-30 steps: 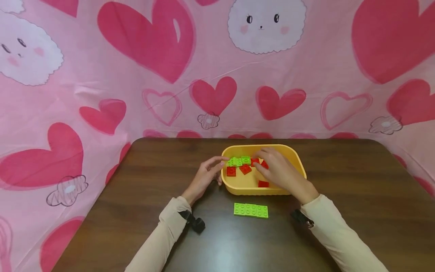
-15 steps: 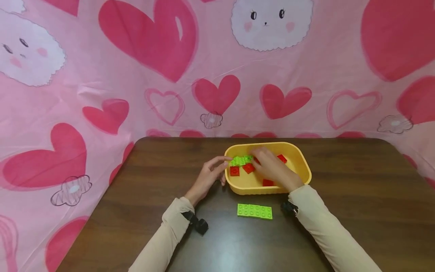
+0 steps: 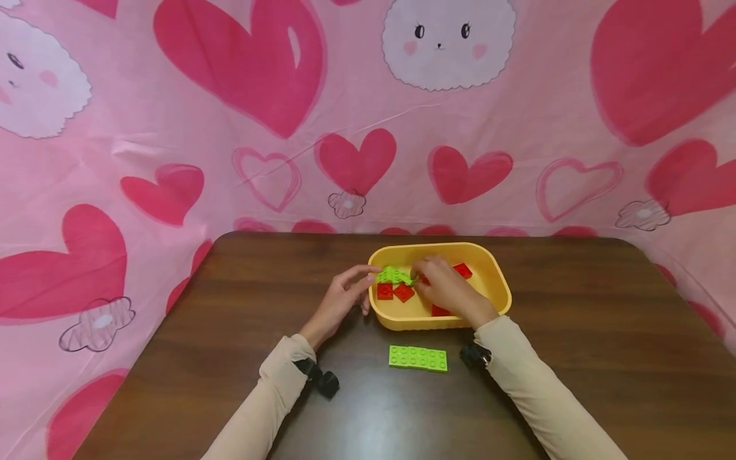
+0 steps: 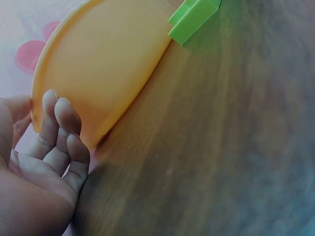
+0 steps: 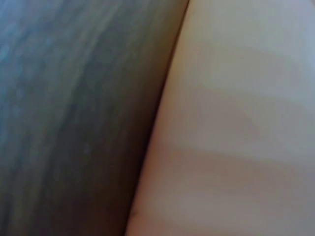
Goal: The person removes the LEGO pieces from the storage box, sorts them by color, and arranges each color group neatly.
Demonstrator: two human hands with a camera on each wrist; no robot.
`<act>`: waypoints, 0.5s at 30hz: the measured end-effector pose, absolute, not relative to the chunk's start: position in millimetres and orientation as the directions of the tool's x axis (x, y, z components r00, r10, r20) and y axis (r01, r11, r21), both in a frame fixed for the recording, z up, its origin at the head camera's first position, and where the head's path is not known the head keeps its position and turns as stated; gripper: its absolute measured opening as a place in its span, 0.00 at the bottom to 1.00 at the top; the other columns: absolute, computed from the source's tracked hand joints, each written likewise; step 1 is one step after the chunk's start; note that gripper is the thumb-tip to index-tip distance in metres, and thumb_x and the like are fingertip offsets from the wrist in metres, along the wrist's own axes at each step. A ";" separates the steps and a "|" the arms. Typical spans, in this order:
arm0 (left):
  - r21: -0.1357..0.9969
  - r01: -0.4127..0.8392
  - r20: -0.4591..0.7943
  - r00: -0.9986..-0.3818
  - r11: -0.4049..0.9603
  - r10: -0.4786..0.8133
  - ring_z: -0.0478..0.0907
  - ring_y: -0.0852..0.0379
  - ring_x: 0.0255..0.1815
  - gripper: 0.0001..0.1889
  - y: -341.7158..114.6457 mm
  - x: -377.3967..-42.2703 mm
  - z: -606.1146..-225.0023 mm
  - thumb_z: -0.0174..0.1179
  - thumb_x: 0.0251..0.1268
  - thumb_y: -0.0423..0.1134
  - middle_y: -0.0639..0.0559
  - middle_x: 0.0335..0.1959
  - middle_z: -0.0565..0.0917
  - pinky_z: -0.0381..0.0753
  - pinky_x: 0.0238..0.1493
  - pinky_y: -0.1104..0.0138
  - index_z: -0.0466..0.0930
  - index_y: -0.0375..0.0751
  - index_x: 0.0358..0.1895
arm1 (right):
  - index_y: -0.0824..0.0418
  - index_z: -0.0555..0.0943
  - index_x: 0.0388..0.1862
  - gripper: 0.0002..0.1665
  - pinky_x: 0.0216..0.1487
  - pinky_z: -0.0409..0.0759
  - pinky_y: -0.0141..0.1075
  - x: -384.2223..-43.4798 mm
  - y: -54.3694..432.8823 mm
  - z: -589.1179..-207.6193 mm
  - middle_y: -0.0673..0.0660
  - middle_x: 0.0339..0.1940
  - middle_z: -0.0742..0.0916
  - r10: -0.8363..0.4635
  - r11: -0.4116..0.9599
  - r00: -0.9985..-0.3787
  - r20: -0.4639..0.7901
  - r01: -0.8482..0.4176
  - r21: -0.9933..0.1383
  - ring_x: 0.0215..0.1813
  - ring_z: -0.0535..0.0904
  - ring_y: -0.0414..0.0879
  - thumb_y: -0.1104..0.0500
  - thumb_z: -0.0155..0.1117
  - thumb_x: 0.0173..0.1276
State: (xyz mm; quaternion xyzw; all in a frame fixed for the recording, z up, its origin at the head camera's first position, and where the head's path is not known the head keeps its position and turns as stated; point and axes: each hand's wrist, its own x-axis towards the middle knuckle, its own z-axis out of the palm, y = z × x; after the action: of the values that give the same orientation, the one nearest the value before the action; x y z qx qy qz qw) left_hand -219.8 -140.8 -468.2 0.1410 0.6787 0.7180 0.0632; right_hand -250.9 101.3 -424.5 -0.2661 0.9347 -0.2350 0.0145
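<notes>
A yellow tray (image 3: 500, 294) holds green and red toy building bricks. My right hand (image 3: 445, 284) reaches into it, thumb and fingertips closing on a tilted green brick (image 3: 406, 279) near the pile of green bricks (image 3: 388, 275). Part of what the fingers hold is hidden by the hand. At the tray's left end, my left hand (image 3: 342, 297) has thumb and index finger right at the rim. In the left wrist view its other fingers (image 4: 69, 118) bend loosely beside the tray's outer wall (image 4: 113, 64). The right wrist view shows only blurred skin (image 5: 231, 128) and tabletop.
A row of green bricks (image 3: 418, 358) lies on the dark wooden table (image 3: 241, 287) in front of the tray. Red bricks (image 3: 384, 292) lie scattered in the tray, another red brick (image 3: 462, 271) at its far side. A pink heart-patterned cloth (image 3: 356, 96) hangs behind.
My right hand has moved left and lower in the tray, uncovering a red brick at the back. A green brick there has shifted left and tilted. The left hand stays at the rim.
</notes>
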 end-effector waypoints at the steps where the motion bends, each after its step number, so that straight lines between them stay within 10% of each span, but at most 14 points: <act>1: 0.993 0.099 0.114 -0.953 -0.067 0.282 0.73 0.54 0.19 0.18 -141.2 -219.5 -468.1 0.57 0.75 0.44 0.46 0.23 0.77 0.80 0.23 0.66 0.78 0.40 0.60 | 0.62 0.83 0.50 0.15 0.60 0.76 0.50 -250.8 100.6 -424.9 0.57 0.45 0.84 -0.506 0.742 -0.858 0.093 -0.488 -0.460 0.51 0.75 0.55 0.64 0.70 0.64; 15: 0.993 0.079 0.100 -0.950 -0.083 0.296 0.73 0.56 0.20 0.18 -140.8 -219.7 -465.9 0.57 0.75 0.44 0.48 0.27 0.77 0.80 0.24 0.67 0.77 0.39 0.61 | 0.61 0.82 0.58 0.18 0.59 0.78 0.47 -252.0 97.6 -423.7 0.54 0.46 0.86 -0.525 0.695 -0.846 0.097 -0.491 -0.525 0.48 0.78 0.50 0.59 0.65 0.70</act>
State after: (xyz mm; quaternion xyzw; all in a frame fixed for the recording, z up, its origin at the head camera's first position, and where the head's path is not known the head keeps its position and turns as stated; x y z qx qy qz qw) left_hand -219.7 -140.8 -465.9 0.1392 0.6731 0.7225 0.0751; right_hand -252.0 97.6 -423.7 -0.2760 0.9201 -0.2764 0.0305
